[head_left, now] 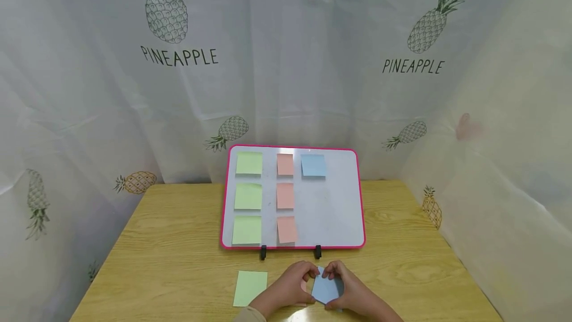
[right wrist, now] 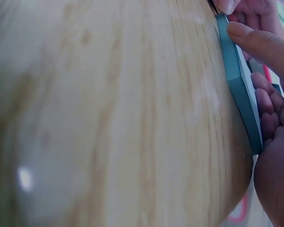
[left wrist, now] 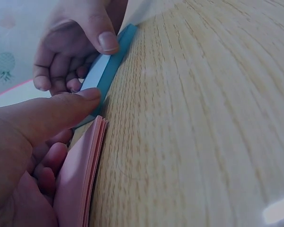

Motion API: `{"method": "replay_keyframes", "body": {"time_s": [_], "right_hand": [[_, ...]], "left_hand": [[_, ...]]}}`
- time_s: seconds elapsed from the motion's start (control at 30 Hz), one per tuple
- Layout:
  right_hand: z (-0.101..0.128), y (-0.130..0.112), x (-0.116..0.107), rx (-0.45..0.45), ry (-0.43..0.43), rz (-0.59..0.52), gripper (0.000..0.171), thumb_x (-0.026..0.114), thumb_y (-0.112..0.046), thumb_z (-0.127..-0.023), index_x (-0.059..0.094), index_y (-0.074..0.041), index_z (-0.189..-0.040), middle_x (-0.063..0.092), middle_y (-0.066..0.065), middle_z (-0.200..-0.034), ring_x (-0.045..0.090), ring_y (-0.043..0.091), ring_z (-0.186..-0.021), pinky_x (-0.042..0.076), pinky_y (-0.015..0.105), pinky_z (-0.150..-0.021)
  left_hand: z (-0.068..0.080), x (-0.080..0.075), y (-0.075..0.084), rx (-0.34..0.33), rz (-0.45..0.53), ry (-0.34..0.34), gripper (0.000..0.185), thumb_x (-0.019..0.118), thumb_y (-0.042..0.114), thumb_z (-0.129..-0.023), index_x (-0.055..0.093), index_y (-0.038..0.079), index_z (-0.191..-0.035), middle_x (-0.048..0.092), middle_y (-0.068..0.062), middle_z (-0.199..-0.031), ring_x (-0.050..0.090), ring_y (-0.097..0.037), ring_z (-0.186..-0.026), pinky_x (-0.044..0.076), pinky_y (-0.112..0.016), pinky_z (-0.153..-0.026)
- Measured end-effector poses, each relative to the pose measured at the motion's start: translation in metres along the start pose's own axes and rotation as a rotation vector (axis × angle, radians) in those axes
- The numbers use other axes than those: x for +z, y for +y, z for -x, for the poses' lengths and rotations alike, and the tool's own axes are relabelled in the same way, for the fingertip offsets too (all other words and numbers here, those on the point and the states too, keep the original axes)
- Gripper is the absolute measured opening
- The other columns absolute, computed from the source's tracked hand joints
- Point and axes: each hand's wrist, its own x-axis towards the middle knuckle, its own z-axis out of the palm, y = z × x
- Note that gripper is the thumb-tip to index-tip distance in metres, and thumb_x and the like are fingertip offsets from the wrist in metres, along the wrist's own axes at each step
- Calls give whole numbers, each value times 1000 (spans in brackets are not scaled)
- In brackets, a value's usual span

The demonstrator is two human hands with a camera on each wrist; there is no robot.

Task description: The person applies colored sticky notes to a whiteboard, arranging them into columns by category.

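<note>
A pad of blue sticky notes (head_left: 326,290) lies on the table in front of the whiteboard, turned at an angle. My right hand (head_left: 353,293) holds it from the right, thumb at the near edge and fingers bent over the far side. From the left, my left hand (head_left: 288,284) grips the pad's left corner; its thumb (left wrist: 68,111) presses the near edge in the left wrist view. A pink sticky note pad (left wrist: 78,175) sits under the left hand, mostly hidden from the head view. Further left rests a green sticky note pad (head_left: 250,288).
A pink-framed whiteboard (head_left: 339,212) stands on black feet (head_left: 318,252) behind the hands. It carries three green notes (head_left: 248,196), three pink notes (head_left: 285,196) and one blue note (head_left: 314,165) at the top. A pineapple-print curtain (head_left: 290,63) surrounds the wooden table (head_left: 178,242).
</note>
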Motion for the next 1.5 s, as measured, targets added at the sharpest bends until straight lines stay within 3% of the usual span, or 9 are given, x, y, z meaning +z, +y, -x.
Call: {"method": "replay_keyframes", "body": {"time_s": [0.63,0.97,1.17,1.33,1.5], "right_hand": [[-3,3,-9,31,-65,-132,58,83,-19,-78,48,-3,-120,56,11,-115,53,19,-103,42,23,-89],[-3,2,-18,-94,-121,-182,31,71,-8,-89,51,3,-110,60,20,-112,58,23,-105,45,27,-92],[-3,-4,-22,-52,-102,-140,19,66,-5,-91,55,-3,-105,64,11,-103,61,16,-98,46,26,-88],[-7,-7,-24,-16,-93,-123,11,64,-3,-91,59,-4,-101,64,6,-97,61,11,-87,47,25,-80],[-10,-7,-26,-8,-89,-84,5,62,-4,-93,66,-6,-96,65,2,-94,58,8,-87,48,24,-78]], "left_hand": [[4,-2,3,-8,27,5,55,87,13,-73,58,14,-119,55,12,-105,48,-2,-87,45,-20,-78],[3,0,8,-69,71,22,48,82,9,-78,58,13,-119,55,11,-101,49,-4,-85,45,-22,-77],[3,2,7,-72,75,28,50,83,7,-77,57,13,-119,55,12,-102,48,-4,-84,44,-23,-76],[2,2,6,-73,17,39,53,84,8,-75,57,14,-120,54,12,-104,46,-2,-83,43,-22,-75],[1,3,6,-92,-10,44,55,85,9,-74,57,16,-121,53,12,-108,45,-2,-82,42,-22,-75]]}}
